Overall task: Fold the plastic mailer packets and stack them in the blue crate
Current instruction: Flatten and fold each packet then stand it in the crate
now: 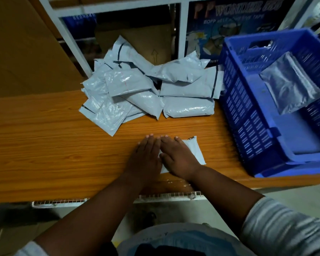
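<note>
A grey plastic mailer packet lies flat on the wooden table near its front edge. My left hand and my right hand press down on it side by side with straight fingers, hiding most of it. A heap of several grey mailer packets sits at the back of the table. The blue crate stands at the right, tilted toward me, with one grey packet leaning against its inner wall.
A white shelf frame rises behind the heap, with cardboard boxes and a blue printed tape carton in it. A large brown board stands at the left. The table's left half is bare wood.
</note>
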A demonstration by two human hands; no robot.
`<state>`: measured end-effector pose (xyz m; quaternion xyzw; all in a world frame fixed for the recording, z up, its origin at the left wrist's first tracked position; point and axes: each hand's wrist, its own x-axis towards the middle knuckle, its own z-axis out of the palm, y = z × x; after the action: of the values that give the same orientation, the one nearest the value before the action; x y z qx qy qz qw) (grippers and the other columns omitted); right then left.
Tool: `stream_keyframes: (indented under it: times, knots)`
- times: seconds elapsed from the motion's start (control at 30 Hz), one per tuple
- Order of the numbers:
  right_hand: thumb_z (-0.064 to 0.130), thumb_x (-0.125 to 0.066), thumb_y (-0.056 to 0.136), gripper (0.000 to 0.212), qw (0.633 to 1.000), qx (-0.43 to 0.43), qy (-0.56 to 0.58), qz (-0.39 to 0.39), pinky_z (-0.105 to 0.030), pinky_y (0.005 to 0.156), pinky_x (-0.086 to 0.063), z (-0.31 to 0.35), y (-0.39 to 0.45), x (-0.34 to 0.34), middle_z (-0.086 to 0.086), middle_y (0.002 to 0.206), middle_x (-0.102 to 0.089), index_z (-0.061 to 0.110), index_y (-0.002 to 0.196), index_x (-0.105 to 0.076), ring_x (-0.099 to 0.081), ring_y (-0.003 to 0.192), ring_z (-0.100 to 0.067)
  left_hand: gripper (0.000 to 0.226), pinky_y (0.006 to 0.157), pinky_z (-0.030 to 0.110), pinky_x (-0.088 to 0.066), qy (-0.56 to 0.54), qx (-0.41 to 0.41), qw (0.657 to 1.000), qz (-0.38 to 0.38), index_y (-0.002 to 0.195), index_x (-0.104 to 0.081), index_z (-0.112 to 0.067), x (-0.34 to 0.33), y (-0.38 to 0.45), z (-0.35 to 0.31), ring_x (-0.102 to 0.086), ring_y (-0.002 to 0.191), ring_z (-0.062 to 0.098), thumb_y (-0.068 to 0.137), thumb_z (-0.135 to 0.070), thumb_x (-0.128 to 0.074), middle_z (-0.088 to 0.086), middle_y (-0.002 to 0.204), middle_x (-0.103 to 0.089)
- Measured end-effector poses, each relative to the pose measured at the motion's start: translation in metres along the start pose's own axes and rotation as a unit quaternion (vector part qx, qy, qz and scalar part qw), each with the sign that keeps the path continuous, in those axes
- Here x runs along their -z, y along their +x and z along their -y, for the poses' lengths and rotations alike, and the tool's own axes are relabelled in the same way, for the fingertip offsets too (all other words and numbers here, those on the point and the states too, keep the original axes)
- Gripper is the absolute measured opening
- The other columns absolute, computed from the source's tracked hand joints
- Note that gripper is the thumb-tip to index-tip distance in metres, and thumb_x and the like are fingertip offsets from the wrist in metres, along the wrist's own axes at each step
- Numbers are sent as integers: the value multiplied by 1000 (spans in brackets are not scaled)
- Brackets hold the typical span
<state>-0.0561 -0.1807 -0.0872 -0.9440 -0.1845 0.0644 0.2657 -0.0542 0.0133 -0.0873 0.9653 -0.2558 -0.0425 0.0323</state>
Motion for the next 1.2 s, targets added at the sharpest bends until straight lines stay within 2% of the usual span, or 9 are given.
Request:
stream_keyframes:
  times: [0.1,0.23,0.4,0.53,0.7,0.8,0.87,1.03,1.2]
  knots:
    - [35,-44,100,60,1000,12,-15,17,-58,130,-16,-1,-1,12,-6,167,-40,22,159,-45,-26,160,-28,78,128,61,-22,7,-1,1000,2,170,-19,-11,-11,-11,-2,-11,165,35,105,-51,-34,16,178,-12]
    - [48,-37,105,68,959,59,-276,8,-64,129,-13,-1,-11,9,-12,171,-35,14,163,-40,-22,162,-32,82,130,61,-9,33,2,999,20,171,-15,-11,-2,-10,-4,1,165,38,105,-59,-25,17,179,-1]
    - [53,-18,114,69,963,42,-266,3,-58,130,-11,-10,-19,-6,-11,178,-12,14,171,-17,-4,166,-28,81,129,61,-14,38,-5,999,-1,170,-21,-13,-16,-9,1,-8,165,37,103,-56,-32,18,178,-11]
    - [55,-22,113,69,976,41,-214,-1,-57,131,-9,-17,-15,-9,-6,179,-10,19,171,-17,-2,166,-25,80,128,61,-19,19,-2,1000,-5,169,-27,-12,-22,-5,3,-14,164,38,101,-52,-39,19,177,-16]
    - [51,-31,111,65,999,29,-41,-14,-49,133,-9,-26,-13,1,0,176,-23,20,168,-32,-9,165,-14,83,130,61,-8,34,27,998,49,171,-5,-14,-4,-3,-10,5,165,36,104,-55,-31,15,179,7]
    - [44,-40,108,62,991,-15,131,-31,-36,134,-2,-29,-12,12,4,175,-27,23,166,-37,-11,164,-8,82,131,60,-8,12,39,999,1,171,-13,-10,7,5,-30,-1,166,35,105,-57,-30,15,179,-4]
    - [36,-44,108,59,986,-27,159,-49,-36,134,-2,-30,-12,19,2,174,-29,23,165,-38,-13,164,-11,80,132,59,-9,-12,10,1000,-9,170,-20,-12,-1,6,-42,-4,166,30,104,-56,-31,11,179,-12]
    - [45,-27,113,64,982,40,-184,-12,-54,133,-12,-43,-39,17,-10,178,-17,15,169,-25,-8,166,-27,77,128,64,-17,-4,-9,1000,-23,167,-34,-14,-17,5,-43,-18,164,32,102,-56,-41,11,176,-24]
    - [56,-22,114,69,984,-1,-179,8,-50,133,-3,-51,-50,10,-7,180,5,21,172,-9,9,166,-28,79,129,64,-16,8,-17,999,-42,168,-30,-17,-21,6,-41,-18,164,34,103,-59,-39,11,177,-22]
